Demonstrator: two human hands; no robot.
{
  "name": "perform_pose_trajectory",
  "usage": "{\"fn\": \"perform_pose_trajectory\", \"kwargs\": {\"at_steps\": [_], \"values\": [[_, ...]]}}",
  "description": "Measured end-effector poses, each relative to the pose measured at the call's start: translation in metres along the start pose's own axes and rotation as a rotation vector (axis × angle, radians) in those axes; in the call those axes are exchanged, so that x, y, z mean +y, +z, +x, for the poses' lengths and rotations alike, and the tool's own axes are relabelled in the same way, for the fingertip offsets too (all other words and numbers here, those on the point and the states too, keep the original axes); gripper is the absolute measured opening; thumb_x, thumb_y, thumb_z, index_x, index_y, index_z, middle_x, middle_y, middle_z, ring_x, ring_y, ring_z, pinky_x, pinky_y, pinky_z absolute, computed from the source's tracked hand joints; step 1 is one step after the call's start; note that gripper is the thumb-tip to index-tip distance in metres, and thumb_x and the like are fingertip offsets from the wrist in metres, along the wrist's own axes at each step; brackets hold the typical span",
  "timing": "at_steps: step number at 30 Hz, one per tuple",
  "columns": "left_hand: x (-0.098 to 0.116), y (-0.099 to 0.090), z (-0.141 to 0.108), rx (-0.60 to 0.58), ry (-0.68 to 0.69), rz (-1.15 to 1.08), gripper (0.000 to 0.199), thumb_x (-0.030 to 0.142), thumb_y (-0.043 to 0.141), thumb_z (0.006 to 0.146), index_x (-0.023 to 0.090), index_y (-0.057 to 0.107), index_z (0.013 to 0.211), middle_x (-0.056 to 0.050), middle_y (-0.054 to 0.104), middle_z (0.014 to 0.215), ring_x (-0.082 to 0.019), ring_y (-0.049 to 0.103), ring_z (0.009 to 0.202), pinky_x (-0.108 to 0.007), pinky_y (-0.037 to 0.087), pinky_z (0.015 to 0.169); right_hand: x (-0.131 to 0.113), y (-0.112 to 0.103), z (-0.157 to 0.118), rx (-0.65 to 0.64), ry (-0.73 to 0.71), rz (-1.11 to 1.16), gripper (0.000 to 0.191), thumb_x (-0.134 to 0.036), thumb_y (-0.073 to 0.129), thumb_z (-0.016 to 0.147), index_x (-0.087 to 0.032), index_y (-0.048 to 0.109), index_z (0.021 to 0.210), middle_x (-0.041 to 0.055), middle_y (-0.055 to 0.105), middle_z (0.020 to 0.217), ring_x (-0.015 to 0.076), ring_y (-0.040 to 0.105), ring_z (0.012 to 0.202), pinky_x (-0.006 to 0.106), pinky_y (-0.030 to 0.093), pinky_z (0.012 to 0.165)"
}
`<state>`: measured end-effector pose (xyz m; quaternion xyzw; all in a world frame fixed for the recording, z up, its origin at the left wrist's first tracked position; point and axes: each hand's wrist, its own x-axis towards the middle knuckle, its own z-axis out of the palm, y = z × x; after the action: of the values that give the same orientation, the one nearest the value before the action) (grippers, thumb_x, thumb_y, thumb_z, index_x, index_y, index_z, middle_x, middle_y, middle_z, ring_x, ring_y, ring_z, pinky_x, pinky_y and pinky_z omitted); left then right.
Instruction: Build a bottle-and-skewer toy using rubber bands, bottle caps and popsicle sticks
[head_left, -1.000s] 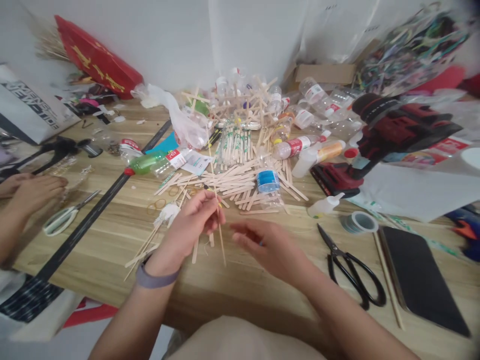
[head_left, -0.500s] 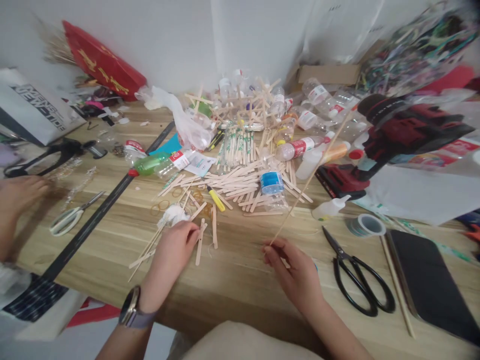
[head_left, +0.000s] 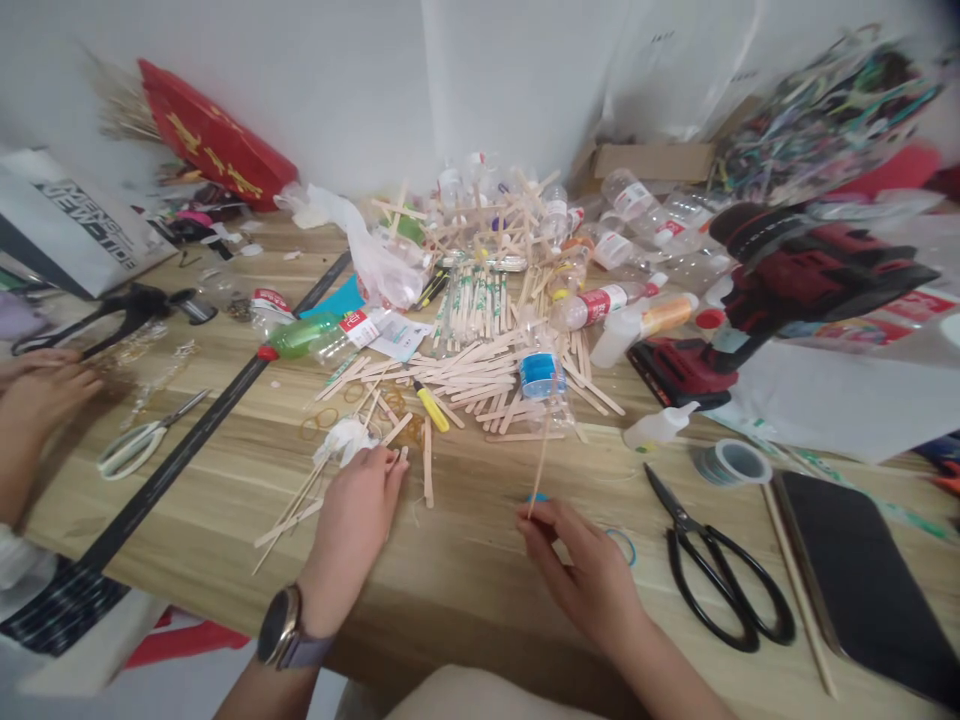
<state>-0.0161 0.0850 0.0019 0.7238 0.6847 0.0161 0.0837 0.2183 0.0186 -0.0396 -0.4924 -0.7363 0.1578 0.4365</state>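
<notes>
Your right hand [head_left: 589, 570] pinches a skewer [head_left: 538, 468] at its lower end, thumb and fingers closed on it, palm low over the table [head_left: 465, 570]. The skewer is thin, pale wood, straight and bare, and it rises from your fingertips leaning a little to the right, its top blurring into the stick pile [head_left: 465, 370] behind. Two blue bands [head_left: 621, 545] lie on the wood just beside that hand, one partly hidden by your fingers.

Your left hand [head_left: 352, 525] lies palm down on the table, fingers loosely curled, fingertips touching flat sticks [head_left: 427, 470] at the near edge of the pile. Whether it has hold of one you cannot tell; the fingers cover that spot. A watch [head_left: 281, 625] sits on that wrist. A white wad [head_left: 341, 438] and several thin skewers fanned toward you lie just left of the hand.

Black scissors [head_left: 720, 575] lie right of your right hand, a tape roll [head_left: 731, 463] and a dark phone [head_left: 862, 570] beyond them. A red drill [head_left: 787, 290] stands behind. A yellow marker [head_left: 433, 408] rests among the sticks, and a bottle with a blue label [head_left: 541, 375] sits on the pile.

At far left another person's hands [head_left: 37, 395] rest on the table near white scissors [head_left: 135, 445].
</notes>
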Motion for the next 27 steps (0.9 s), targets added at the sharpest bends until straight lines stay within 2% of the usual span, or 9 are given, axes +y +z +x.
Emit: {"fn": "perform_pose_trajectory", "kwargs": {"at_steps": [3,5,9,14,17,20,27], "values": [[0.02,0.003,0.013,-0.034,0.043,-0.027,0.023,0.03,0.05,0.096,0.017,0.064,0.084,-0.011,0.072,0.088,-0.025,0.067,0.083,-0.031,0.041,0.07,0.0,0.001,-0.001,-0.009,-0.021,-0.013,0.01,-0.016,0.049,0.096,-0.02,0.059,0.097,-0.0005,0.064,0.069,0.0123,0.061,0.056,0.019,0.046,0.054],[0.028,0.007,0.021,-0.057,0.034,-0.046,0.02,0.026,0.053,0.093,0.017,0.064,0.078,-0.011,0.072,0.081,-0.025,0.067,0.078,-0.03,0.039,0.065,0.0,0.001,-0.002,-0.018,-0.03,-0.02,0.011,-0.016,0.049,0.096,-0.02,0.059,0.098,-0.0002,0.064,0.07,0.0126,0.062,0.057,0.02,0.046,0.054],[0.023,0.012,0.029,-0.071,-0.006,-0.124,0.018,0.021,0.051,0.09,0.019,0.06,0.073,-0.01,0.07,0.075,-0.024,0.065,0.072,-0.03,0.034,0.061,-0.002,0.0,-0.004,-0.04,-0.031,-0.024,0.013,-0.016,0.047,0.096,-0.02,0.059,0.098,0.001,0.065,0.072,0.0137,0.064,0.061,0.021,0.047,0.057],[0.011,0.005,0.023,-0.082,-0.021,-0.342,0.018,0.026,0.046,0.087,0.021,0.054,0.072,-0.006,0.065,0.069,-0.023,0.061,0.067,-0.029,0.034,0.062,-0.003,0.001,-0.005,-0.073,-0.001,-0.013,0.018,-0.016,0.043,0.097,-0.018,0.059,0.104,0.0005,0.065,0.069,0.0133,0.062,0.056,0.021,0.045,0.053],[0.01,0.003,0.016,-0.115,-0.003,-0.544,0.02,0.035,0.045,0.086,0.022,0.055,0.075,0.0,0.061,0.063,-0.02,0.058,0.062,-0.028,0.037,0.061,-0.003,0.002,-0.004,-0.102,0.02,0.003,0.024,-0.014,0.041,0.096,-0.015,0.057,0.114,-0.0017,0.062,0.064,0.0123,0.058,0.049,0.021,0.042,0.049],[0.01,0.006,0.01,-0.127,-0.025,-0.743,0.026,0.044,0.045,0.083,0.022,0.056,0.078,0.004,0.054,0.056,-0.018,0.054,0.055,-0.027,0.039,0.055,-0.004,0.001,-0.003,-0.133,0.039,0.019,0.026,-0.014,0.041,0.094,-0.015,0.058,0.113,-0.0032,0.06,0.061,0.0117,0.055,0.046,0.02,0.039,0.047],[0.023,0.006,0.001,-0.018,-0.149,-1.087,0.027,0.039,0.042,0.083,0.024,0.041,0.06,0.005,0.046,0.052,-0.013,0.043,0.048,-0.025,0.037,0.05,-0.005,-0.003,-0.003,-0.201,0.117,0.047,0.026,-0.014,0.041,0.093,-0.014,0.064,0.105,-0.0056,0.053,0.053,0.0104,0.051,0.042,0.02,0.034,0.046]]}}
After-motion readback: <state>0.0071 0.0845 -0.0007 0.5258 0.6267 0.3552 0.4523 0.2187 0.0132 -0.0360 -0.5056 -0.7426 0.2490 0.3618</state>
